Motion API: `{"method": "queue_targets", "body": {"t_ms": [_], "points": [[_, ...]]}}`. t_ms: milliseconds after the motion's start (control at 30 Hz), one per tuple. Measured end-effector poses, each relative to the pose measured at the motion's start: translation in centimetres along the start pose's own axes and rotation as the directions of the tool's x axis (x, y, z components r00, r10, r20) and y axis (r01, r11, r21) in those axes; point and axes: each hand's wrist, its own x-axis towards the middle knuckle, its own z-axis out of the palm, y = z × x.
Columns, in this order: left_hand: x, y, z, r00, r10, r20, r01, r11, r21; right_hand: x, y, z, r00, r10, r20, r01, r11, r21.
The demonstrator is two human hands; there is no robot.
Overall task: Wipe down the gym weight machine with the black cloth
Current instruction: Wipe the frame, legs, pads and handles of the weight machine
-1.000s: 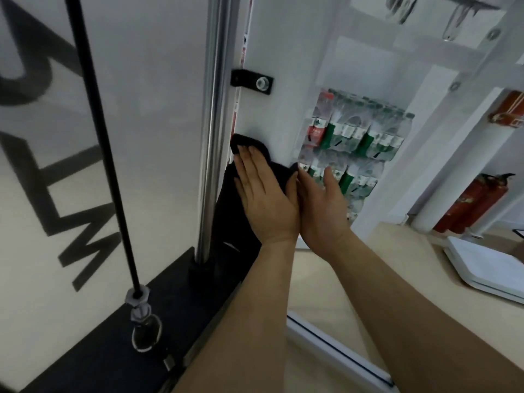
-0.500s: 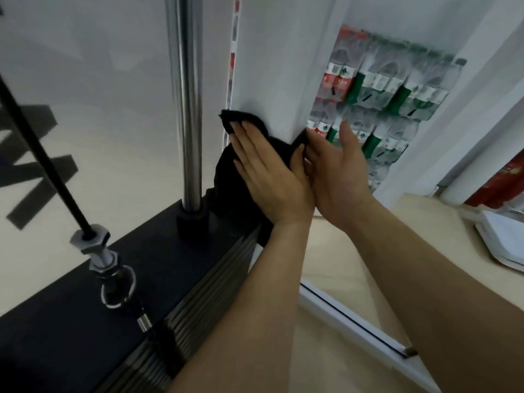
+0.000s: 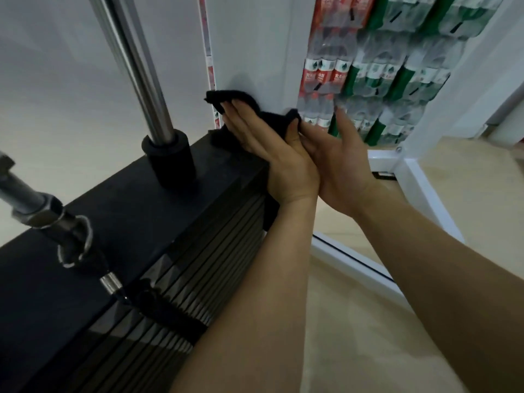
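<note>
The cloth (image 3: 235, 98) is pressed flat against the white post (image 3: 255, 46) by the left hand (image 3: 272, 154), whose fingers are laid straight and close together over it. One black corner is left showing past the fingertips, and a dark fold is seen below the wrist, at the end of the weight stack (image 3: 198, 268). The right hand (image 3: 337, 165) is held just beside the left, touching it along the palm, with fingers stretched out and nothing gripped; its thumb is laid at the cloth's right edge. A chrome rod (image 3: 133, 58) is seen rising at a tilt from a black collar (image 3: 170, 160) set on the stack's top plate, and a metal cable fitting (image 3: 42, 214) is seen at the left edge. Behind the post, shrink-wrapped packs of water bottles (image 3: 382, 72) are stacked, some with red labels and some with green. White characters are printed on the red labels, but they are too blurred to be read, and no brand can be made out. A narrow strip (image 3: 210, 61) with red patches is fixed along the post's left edge; its print cannot be read either. A white frame rail (image 3: 419, 188) is laid on the pale wood floor (image 3: 368, 321).
</note>
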Motion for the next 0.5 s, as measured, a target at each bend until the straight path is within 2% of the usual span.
{"method": "queue_targets", "body": {"t_ms": [100,267,367,400,500], "points": [[-0.8,-0.4,-0.6,0.998,-0.04,0.039,0.04,0.999,-0.006,0.1,1.3,-0.6,1.0,0.0,0.017,-0.001,1.0,0.027],[-2.7,-1.6,-1.1,0.973,-0.215,0.084,0.21,0.975,0.068,0.5,3.7,-2.1,0.999,0.04,0.014,-0.041,0.998,0.039],[-4.0,-2.6,-1.2,0.889,-0.439,0.131,0.422,0.896,0.135,0.8,5.6,-3.1,0.998,0.056,-0.001,-0.056,0.998,0.042],[-4.5,-2.7,-1.4,0.872,-0.472,0.13,0.453,0.878,0.155,0.9,6.3,-3.4,0.998,0.062,-0.001,-0.062,0.997,0.048],[-5.5,-3.9,-1.5,0.881,-0.465,0.082,0.442,0.873,0.206,1.2,8.2,-4.5,0.995,0.095,-0.005,-0.094,0.992,0.09]]}}
